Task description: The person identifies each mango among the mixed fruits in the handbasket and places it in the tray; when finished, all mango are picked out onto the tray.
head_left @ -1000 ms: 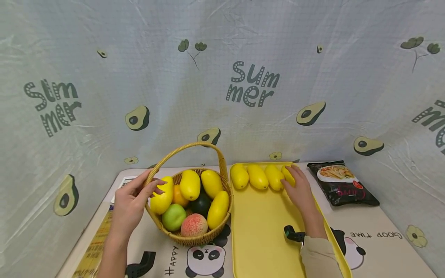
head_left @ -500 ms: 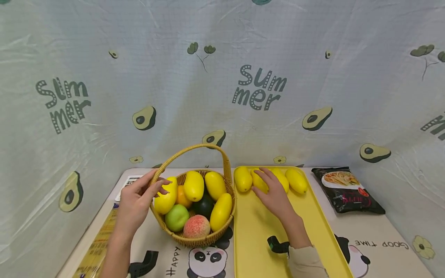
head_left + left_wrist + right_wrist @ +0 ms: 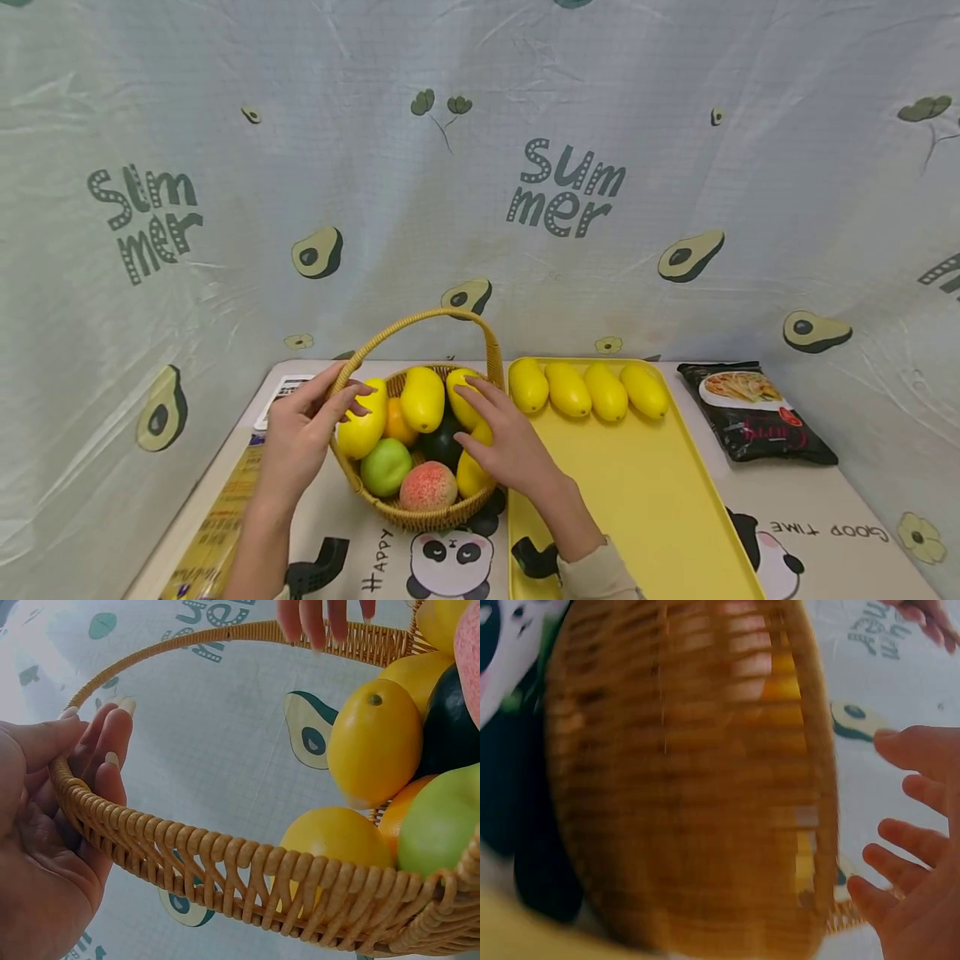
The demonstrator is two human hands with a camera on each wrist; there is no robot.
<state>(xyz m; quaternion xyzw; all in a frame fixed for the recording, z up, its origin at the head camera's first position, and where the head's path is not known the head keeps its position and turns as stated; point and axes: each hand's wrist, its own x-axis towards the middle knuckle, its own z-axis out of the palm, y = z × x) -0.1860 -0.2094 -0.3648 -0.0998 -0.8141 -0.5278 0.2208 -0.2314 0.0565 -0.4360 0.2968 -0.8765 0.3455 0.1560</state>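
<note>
In the head view, my left hand [image 3: 294,450] holds the left side of the arched handle [image 3: 411,318] of a wicker basket [image 3: 408,520]. My right hand [image 3: 517,450] reaches over the basket's right side, fingers apart and loosely bent, partly hiding yellow mangoes [image 3: 467,408] below. The right wrist view shows no fruit in that hand. Also in the basket are a mango [image 3: 422,400] at the back, a peach [image 3: 428,487], a green apple [image 3: 386,468], an orange [image 3: 399,422] and a dark green fruit [image 3: 441,444]. The left wrist view shows fingers and thumb around the handle [image 3: 172,844].
A yellow tray [image 3: 607,483] lies right of the basket, with several mangoes [image 3: 567,389] in a row along its far end. Beyond it lies a black food packet [image 3: 757,417]. A gold packet [image 3: 217,525] lies at the left, and a patterned curtain [image 3: 375,200] stands behind.
My right hand has moved left from the tray's rightmost mango, across the row, to over the basket. The mangoes in the row stay in place. My left hand keeps holding the handle.
</note>
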